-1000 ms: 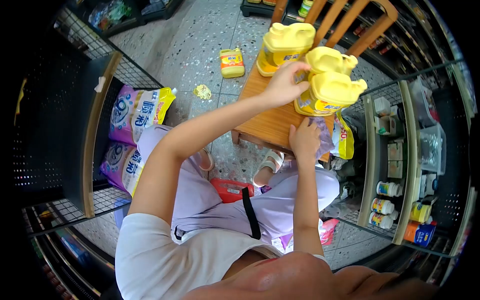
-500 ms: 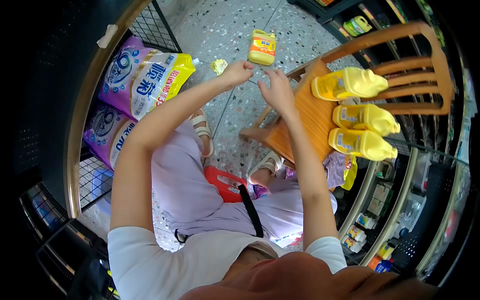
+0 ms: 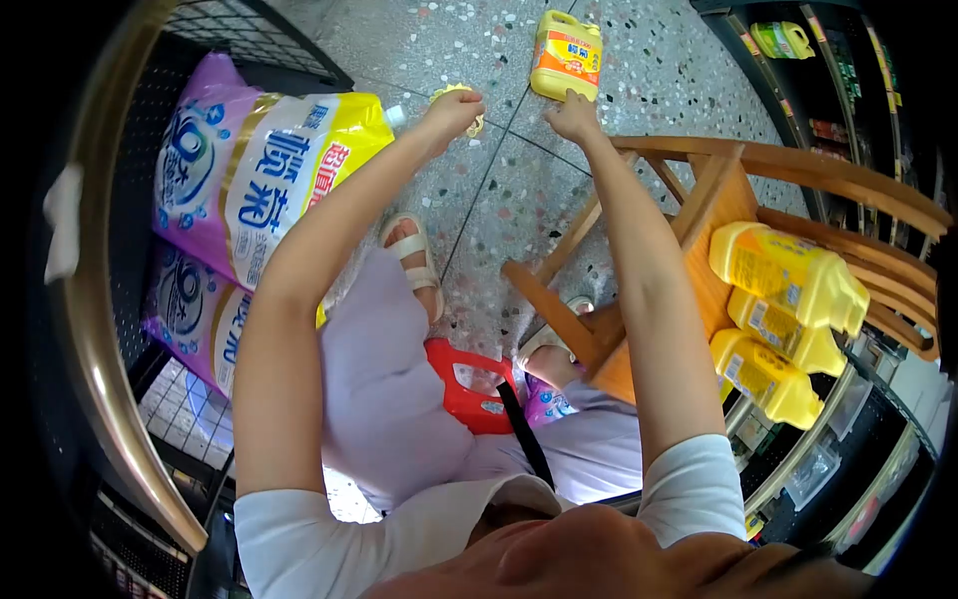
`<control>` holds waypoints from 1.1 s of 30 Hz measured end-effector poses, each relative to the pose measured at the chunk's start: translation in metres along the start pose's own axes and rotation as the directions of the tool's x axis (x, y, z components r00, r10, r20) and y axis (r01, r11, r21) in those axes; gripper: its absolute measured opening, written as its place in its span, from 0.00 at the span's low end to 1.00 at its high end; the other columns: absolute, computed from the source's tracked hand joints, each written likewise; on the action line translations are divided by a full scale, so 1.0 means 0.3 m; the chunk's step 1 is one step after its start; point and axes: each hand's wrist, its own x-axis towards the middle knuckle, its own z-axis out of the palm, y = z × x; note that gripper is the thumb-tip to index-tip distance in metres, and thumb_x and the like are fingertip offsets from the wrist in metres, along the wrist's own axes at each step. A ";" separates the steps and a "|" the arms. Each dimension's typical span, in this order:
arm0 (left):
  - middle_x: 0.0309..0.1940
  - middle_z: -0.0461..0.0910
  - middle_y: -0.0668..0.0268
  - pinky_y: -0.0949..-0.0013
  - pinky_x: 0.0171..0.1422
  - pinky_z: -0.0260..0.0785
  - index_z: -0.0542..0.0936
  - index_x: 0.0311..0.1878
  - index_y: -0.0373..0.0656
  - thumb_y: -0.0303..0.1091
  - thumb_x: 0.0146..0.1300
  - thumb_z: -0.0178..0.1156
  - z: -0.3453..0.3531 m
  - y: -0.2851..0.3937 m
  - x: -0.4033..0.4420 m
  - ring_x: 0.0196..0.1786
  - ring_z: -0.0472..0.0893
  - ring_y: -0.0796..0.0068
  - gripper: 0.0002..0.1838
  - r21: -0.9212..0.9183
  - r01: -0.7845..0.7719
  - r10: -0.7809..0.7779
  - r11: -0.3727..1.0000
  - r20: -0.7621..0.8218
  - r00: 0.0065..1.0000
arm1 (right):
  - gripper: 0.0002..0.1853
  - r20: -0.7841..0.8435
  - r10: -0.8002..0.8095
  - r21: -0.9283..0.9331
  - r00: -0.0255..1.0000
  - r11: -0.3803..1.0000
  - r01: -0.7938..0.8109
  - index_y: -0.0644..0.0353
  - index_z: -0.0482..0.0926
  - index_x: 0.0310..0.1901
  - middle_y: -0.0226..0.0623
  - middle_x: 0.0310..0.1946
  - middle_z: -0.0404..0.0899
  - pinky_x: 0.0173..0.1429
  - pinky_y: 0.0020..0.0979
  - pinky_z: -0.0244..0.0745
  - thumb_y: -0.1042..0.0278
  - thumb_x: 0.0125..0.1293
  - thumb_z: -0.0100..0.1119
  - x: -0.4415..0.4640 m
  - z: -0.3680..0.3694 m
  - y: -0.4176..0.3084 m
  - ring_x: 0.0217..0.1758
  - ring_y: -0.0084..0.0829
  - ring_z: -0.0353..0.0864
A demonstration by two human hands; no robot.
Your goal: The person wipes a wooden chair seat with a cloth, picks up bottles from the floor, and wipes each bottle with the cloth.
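A yellow jug (image 3: 567,58) with an orange label lies on the speckled floor, its handle at the far end. My right hand (image 3: 576,117) is at the jug's near edge, fingers drawn together; the fingertips overlap the edge, and I cannot tell whether they touch it. My left hand (image 3: 457,112) is closed in a pinch over a small yellow crumpled piece (image 3: 477,127) on the floor, covering much of it. What the left fingers hold, if anything, is hidden. Several more yellow jugs (image 3: 763,371) lie on the wooden chair (image 3: 711,195) beside my right arm.
Large purple detergent bags (image 3: 274,165) are stacked on the left, against a black mesh rack (image 3: 264,40). A red plastic handle (image 3: 459,389) is between my legs. Shelves (image 3: 798,110) holding bottles line the right side.
My view has shifted, bringing the chair lower and the jug higher in the picture. My hands have moved apart, the left over the yellow crumpled piece, the right to the jug's near edge.
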 end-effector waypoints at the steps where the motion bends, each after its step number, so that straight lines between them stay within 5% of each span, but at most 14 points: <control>1: 0.46 0.81 0.69 0.74 0.48 0.67 0.75 0.63 0.43 0.36 0.65 0.57 -0.002 -0.033 0.041 0.44 0.76 0.81 0.23 -0.018 0.002 -0.002 1.000 0.011 1.000 | 0.42 -0.021 -0.004 -0.028 1.000 1.000 0.003 0.71 0.60 0.67 0.66 0.68 0.58 0.74 0.46 0.58 0.54 0.56 0.62 0.042 0.033 0.024 0.71 0.59 0.60; 12: 0.40 0.79 0.70 0.77 0.40 0.66 0.76 0.60 0.39 0.33 0.63 0.56 0.090 -0.172 0.197 0.37 0.74 0.83 0.21 -0.181 0.022 -0.014 0.983 0.049 0.999 | 0.53 -0.106 -0.049 -0.143 0.993 0.989 0.034 0.66 0.43 0.75 0.56 0.77 0.39 0.79 0.44 0.47 0.51 0.54 0.59 0.281 0.184 0.135 0.80 0.55 0.41; 23: 0.41 0.80 0.69 0.72 0.41 0.68 0.78 0.57 0.41 0.35 0.63 0.59 0.129 -0.291 0.242 0.41 0.76 0.80 0.19 -0.085 0.118 -0.118 0.989 0.000 0.993 | 0.53 0.125 0.062 -0.182 0.990 0.982 -0.039 0.63 0.44 0.76 0.52 0.78 0.39 0.79 0.41 0.49 0.51 0.54 0.61 0.037 0.205 -0.004 0.80 0.48 0.43; 24: 0.42 0.80 0.68 0.71 0.42 0.69 0.78 0.57 0.41 0.35 0.62 0.60 0.138 -0.308 0.246 0.41 0.77 0.79 0.19 -0.080 0.128 -0.132 0.989 -0.044 0.990 | 0.52 0.169 0.088 -0.192 0.982 0.980 -0.055 0.63 0.44 0.76 0.51 0.78 0.39 0.79 0.42 0.49 0.53 0.54 0.61 0.004 0.200 -0.035 0.80 0.48 0.43; 25: 0.42 0.80 0.67 0.70 0.43 0.70 0.78 0.57 0.40 0.34 0.62 0.60 0.146 -0.319 0.249 0.42 0.77 0.78 0.20 -0.075 0.136 -0.143 0.988 -0.088 0.986 | 0.61 0.141 0.078 -0.233 0.987 0.972 -0.043 0.70 0.43 0.74 0.59 0.76 0.43 0.77 0.41 0.55 0.43 0.49 0.71 -0.016 0.235 -0.044 0.78 0.52 0.48; 28: 0.48 0.81 0.58 0.64 0.53 0.72 0.78 0.57 0.41 0.38 0.59 0.60 0.145 -0.326 0.264 0.49 0.80 0.65 0.23 -0.058 0.144 -0.152 0.988 -0.165 0.974 | 0.62 0.208 0.146 -0.318 0.967 0.945 -0.074 0.69 0.42 0.74 0.59 0.75 0.43 0.76 0.41 0.57 0.45 0.49 0.71 -0.110 0.294 -0.116 0.78 0.51 0.49; 31: 0.52 0.81 0.55 0.61 0.55 0.72 0.75 0.59 0.38 0.40 0.59 0.61 0.151 -0.367 0.310 0.53 0.80 0.62 0.26 0.047 0.103 -0.089 0.994 -0.227 0.970 | 0.61 0.291 0.287 -0.284 0.912 0.937 -0.204 0.72 0.44 0.73 0.59 0.75 0.45 0.73 0.43 0.62 0.46 0.49 0.72 -0.181 0.349 -0.184 0.78 0.52 0.49; 33: 0.54 0.79 0.54 0.60 0.54 0.73 0.72 0.62 0.36 0.41 0.60 0.61 0.173 -0.369 0.311 0.54 0.80 0.62 0.29 0.091 0.102 -0.078 0.991 -0.234 0.969 | 0.55 0.365 0.307 -0.210 0.879 0.947 -0.243 0.66 0.48 0.74 0.52 0.77 0.43 0.71 0.59 0.57 0.51 0.52 0.71 -0.220 0.377 -0.214 0.79 0.50 0.47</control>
